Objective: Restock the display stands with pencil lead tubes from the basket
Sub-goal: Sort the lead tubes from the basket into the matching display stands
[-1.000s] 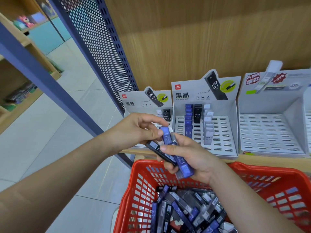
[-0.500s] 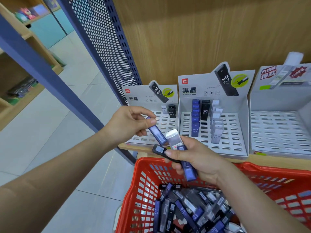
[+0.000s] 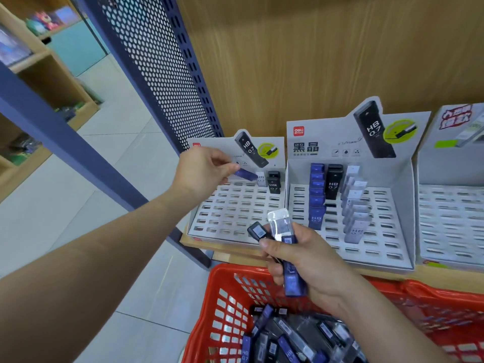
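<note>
My left hand [image 3: 203, 170] pinches a blue lead tube [image 3: 246, 174] over the back row of the left display stand [image 3: 230, 213], next to a white tube and a black tube standing there. My right hand [image 3: 311, 260] grips a bunch of tubes [image 3: 284, 242], black, clear and blue, above the red basket [image 3: 225, 305]. Several more tubes [image 3: 296, 336] lie loose in the basket. The middle display stand [image 3: 366, 231] carries a blue column, a black tube and a column of pale tubes.
A third stand [image 3: 450, 221] at the right shows only bare slots. All stands sit on a wooden shelf [image 3: 225, 255] against a wood-panelled wall. A blue perforated metal panel [image 3: 157, 74] and a slanted blue post [image 3: 65, 132] rise at the left, with tiled floor beyond.
My left hand pulled one blue tube out of the bunch in my right hand and carried it up and away to the left stand's back row. My right hand stayed over the basket.
</note>
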A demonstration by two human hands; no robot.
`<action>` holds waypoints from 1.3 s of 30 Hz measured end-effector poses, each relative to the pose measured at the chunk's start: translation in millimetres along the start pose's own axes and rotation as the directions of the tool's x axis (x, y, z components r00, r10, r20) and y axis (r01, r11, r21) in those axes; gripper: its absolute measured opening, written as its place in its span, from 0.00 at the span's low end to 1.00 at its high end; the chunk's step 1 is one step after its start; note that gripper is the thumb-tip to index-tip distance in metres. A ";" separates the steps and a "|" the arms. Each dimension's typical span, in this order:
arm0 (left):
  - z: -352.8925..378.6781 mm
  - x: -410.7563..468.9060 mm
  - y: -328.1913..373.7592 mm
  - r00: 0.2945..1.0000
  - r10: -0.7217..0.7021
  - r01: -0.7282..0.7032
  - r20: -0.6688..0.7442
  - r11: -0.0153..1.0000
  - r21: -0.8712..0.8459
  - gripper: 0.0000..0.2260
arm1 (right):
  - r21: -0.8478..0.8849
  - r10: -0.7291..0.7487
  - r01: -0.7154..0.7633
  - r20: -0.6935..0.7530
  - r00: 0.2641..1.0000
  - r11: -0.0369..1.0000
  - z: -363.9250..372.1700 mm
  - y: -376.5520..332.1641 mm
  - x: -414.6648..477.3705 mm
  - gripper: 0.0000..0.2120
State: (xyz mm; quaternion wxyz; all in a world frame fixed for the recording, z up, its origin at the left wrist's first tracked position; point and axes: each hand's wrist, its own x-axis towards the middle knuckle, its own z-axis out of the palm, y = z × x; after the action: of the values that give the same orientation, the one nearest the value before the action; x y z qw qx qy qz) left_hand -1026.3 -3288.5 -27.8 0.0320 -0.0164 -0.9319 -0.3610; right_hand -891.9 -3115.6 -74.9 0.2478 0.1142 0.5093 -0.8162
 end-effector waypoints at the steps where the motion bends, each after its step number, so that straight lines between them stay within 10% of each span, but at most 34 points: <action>1: 3.8 2.4 -3.2 1.000 0.013 -0.013 -0.024 1.000 0.008 0.06 | 0.004 -0.001 0.001 0.000 1.000 1.000 0.2 -0.4 1.3 0.05; 23: 18.2 7.4 -8.3 0.833 0.522 -0.543 0.181 0.713 0.444 0.05 | 0.127 -0.004 0.007 -0.030 1.000 0.992 -0.8 -6.1 4.2 0.08; 39: 30.2 3.2 -13.2 0.860 0.484 -0.501 0.163 0.735 0.457 0.12 | 0.315 0.058 -0.054 -0.004 0.998 0.948 -0.5 -5.0 4.6 0.12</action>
State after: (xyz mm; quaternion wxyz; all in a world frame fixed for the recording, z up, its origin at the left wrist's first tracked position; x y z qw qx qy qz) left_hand -1031.7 -3277.8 -58.7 0.1139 -0.2596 -0.9543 -0.0942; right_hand -898.5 -3114.7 -73.3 0.2460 0.1720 0.3711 -0.8787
